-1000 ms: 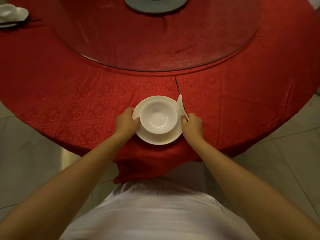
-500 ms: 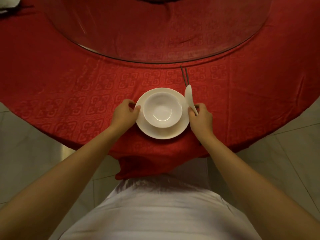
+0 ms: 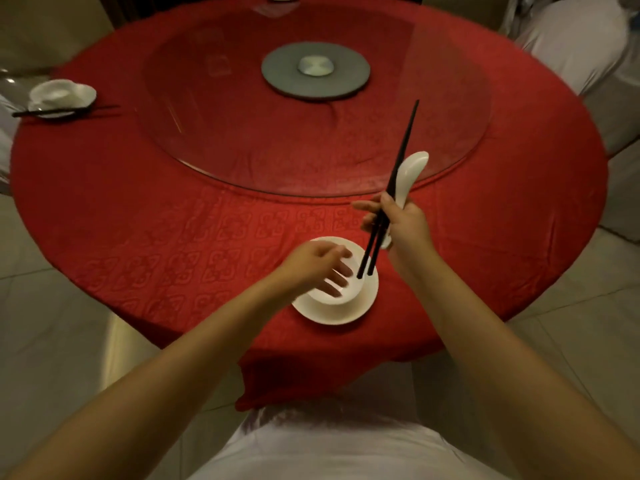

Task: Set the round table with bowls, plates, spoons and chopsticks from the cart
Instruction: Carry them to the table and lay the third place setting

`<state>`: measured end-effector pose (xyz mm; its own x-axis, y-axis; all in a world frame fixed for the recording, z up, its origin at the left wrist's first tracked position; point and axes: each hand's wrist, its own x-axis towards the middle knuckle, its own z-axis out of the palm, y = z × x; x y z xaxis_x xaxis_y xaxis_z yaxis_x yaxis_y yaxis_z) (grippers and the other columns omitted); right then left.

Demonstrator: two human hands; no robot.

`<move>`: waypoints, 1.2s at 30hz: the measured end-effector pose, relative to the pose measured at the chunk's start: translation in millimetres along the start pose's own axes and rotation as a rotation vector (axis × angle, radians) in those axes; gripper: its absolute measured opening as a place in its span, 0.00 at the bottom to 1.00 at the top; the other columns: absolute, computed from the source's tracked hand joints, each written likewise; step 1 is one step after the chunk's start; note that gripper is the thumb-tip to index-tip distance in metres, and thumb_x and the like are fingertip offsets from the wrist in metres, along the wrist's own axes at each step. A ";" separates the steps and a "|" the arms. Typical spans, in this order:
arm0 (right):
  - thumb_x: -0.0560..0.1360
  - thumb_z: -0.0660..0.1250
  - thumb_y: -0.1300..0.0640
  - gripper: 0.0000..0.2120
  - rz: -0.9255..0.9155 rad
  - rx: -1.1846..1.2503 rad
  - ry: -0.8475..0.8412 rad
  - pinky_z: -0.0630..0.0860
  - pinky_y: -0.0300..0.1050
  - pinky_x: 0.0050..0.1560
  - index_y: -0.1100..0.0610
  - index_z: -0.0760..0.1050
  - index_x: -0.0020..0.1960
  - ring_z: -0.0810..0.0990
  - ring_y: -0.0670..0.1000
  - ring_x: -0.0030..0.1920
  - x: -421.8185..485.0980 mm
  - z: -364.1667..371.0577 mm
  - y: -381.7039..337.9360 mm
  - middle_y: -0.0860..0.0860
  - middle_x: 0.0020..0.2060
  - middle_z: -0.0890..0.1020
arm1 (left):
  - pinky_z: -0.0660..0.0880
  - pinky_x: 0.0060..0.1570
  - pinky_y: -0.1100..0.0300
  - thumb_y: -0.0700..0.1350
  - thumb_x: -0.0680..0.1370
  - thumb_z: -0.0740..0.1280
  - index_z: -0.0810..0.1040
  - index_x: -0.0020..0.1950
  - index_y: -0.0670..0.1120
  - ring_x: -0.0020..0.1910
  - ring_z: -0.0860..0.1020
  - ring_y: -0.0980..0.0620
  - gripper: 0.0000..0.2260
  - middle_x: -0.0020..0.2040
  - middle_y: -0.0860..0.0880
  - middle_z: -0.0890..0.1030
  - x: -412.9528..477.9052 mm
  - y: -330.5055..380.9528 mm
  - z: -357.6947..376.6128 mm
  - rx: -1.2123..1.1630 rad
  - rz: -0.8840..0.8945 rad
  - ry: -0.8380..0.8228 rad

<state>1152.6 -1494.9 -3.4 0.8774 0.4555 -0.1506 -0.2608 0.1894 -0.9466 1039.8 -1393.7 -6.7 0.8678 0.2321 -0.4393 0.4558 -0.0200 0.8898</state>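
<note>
A white bowl (image 3: 346,299) sits on a white plate (image 3: 360,311) near the front edge of the round table (image 3: 138,216) with its red cloth. My left hand (image 3: 317,266) hovers over the bowl with its fingers spread, holding nothing. Above and to the right of the plate, my right hand (image 3: 398,223) grips a pair of dark chopsticks (image 3: 403,150) and a white spoon (image 3: 412,171), both lifted off the table and pointing away from me. The chopsticks' lower ends hang over the bowl.
A glass turntable (image 3: 242,140) on a grey hub (image 3: 315,69) fills the table's middle. Another place setting (image 3: 62,97) with bowl, plate and chopsticks lies at the far left. White-covered chairs (image 3: 575,39) stand at the far right. Tiled floor surrounds the table.
My right hand has lifted the spoon and chopsticks up off the cloth. My left hand has let go of the plate's rim and moved over the bowl. The view has pulled back.
</note>
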 end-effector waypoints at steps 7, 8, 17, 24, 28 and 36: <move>0.81 0.55 0.56 0.08 0.014 -0.138 -0.034 0.72 0.39 0.41 0.55 0.70 0.48 0.75 0.45 0.35 6.8 20.0 1.3 0.49 0.42 0.85 | 0.81 0.35 0.63 0.39 0.82 0.55 0.74 0.59 0.32 0.27 0.81 0.53 0.13 0.38 0.42 0.80 -6.6 11.5 6.8 -0.374 0.010 -0.070; 0.81 0.54 0.55 0.09 0.020 -0.156 -0.031 0.72 0.39 0.43 0.55 0.71 0.48 0.75 0.45 0.37 7.1 20.8 3.9 0.49 0.44 0.85 | 0.81 0.36 0.64 0.39 0.82 0.56 0.74 0.59 0.31 0.27 0.81 0.54 0.13 0.38 0.42 0.80 -5.9 11.2 5.4 -0.389 0.006 -0.058; 0.81 0.55 0.53 0.12 0.044 -0.346 -0.105 0.71 0.40 0.42 0.52 0.75 0.45 0.76 0.44 0.36 14.1 31.0 18.7 0.48 0.36 0.78 | 0.70 0.22 0.69 0.41 0.82 0.56 0.76 0.50 0.39 0.21 0.72 0.59 0.10 0.32 0.47 0.76 -0.8 0.1 -0.4 -0.203 0.024 0.062; 0.80 0.59 0.52 0.15 0.073 -0.295 -0.012 0.65 0.39 0.27 0.64 0.75 0.50 0.66 0.46 0.26 39.8 12.4 6.1 0.51 0.28 0.68 | 0.65 0.19 0.69 0.42 0.81 0.56 0.73 0.39 0.45 0.20 0.70 0.60 0.12 0.29 0.50 0.74 6.9 -6.0 5.2 -0.146 0.073 0.069; 0.78 0.63 0.52 0.11 0.055 -0.250 0.012 0.65 0.36 0.24 0.61 0.73 0.47 0.65 0.43 0.23 44.7 -1.9 5.3 0.51 0.27 0.66 | 0.66 0.18 0.68 0.42 0.81 0.55 0.74 0.39 0.45 0.19 0.71 0.60 0.14 0.28 0.51 0.74 10.0 -9.7 14.8 -0.186 0.014 -0.011; 0.73 0.70 0.57 0.09 0.039 -0.247 0.059 0.68 0.36 0.24 0.57 0.73 0.37 0.69 0.42 0.22 33.5 -23.7 21.0 0.44 0.20 0.71 | 0.71 0.21 0.67 0.45 0.82 0.54 0.76 0.42 0.45 0.20 0.74 0.58 0.14 0.31 0.47 0.75 6.0 -16.8 33.1 -0.222 -0.132 -0.094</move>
<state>1186.1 -1496.3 -35.1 0.8923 0.4058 -0.1979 -0.1951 -0.0489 -0.9796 1043.8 -1424.1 -28.4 0.8232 0.1273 -0.5533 0.5203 0.2208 0.8249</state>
